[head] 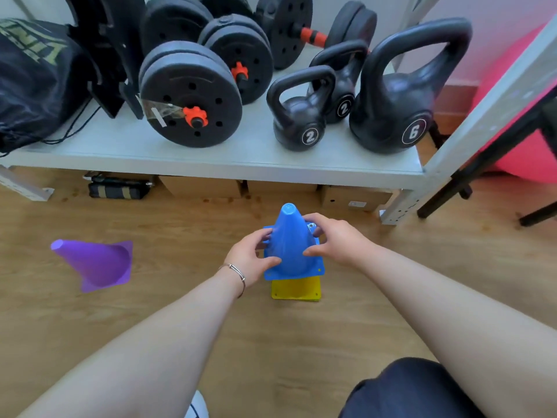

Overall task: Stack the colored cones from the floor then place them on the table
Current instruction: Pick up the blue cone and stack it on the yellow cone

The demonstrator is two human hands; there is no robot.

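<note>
A blue cone (291,242) stands upright over a yellow cone (297,289) on the wooden floor; only the yellow base shows beneath the blue one. My left hand (251,257) grips the blue cone's left side and my right hand (334,238) grips its right side. A purple cone (96,263) lies on its side on the floor to the left, tip pointing left, apart from both hands.
A low grey table (229,158) stands behind the cones, loaded with dumbbells (193,95), kettlebells (391,98) and a black bag (33,82). Cardboard boxes (355,197) sit under it. A black stand leg (482,176) and a pink ball (524,122) are at the right.
</note>
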